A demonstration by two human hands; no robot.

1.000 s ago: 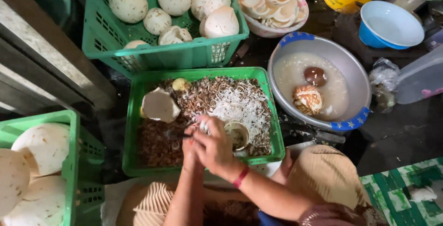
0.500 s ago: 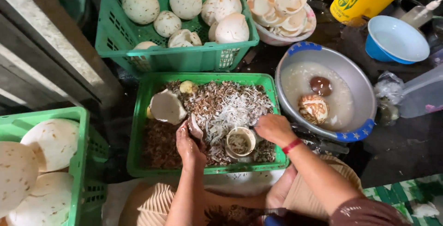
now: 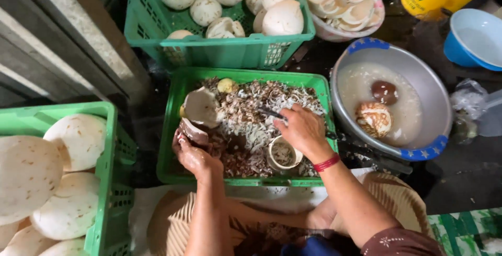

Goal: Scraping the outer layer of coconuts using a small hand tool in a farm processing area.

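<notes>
- A piece of coconut shell (image 3: 192,130) is gripped in the left hand (image 3: 194,154), fingers curled shut around it, at the left-centre of the frame over the middle green crate (image 3: 175,109).
- A dark-bladed tool (image 3: 272,113) is held in the closed right hand (image 3: 302,130), its tip lying across the heap of brown and white shavings (image 3: 251,125) in the frame's centre.
- A cut could be caused if the blade were swung toward the left hand, since the two hands are near each other and the shell piece looks wet and slippery.
- The shell piece could be dropped into the shavings if the wet grip loosened.
- The small cup-shaped shell (image 3: 284,154), just below the right hand, could be tipped by the wrist.
- The metal basin (image 3: 418,91) of cloudy liquid at the right of the frame, with two coconuts in it, sits just beside the crate and might be jolted by the right forearm, so that liquid is spilled.
</notes>
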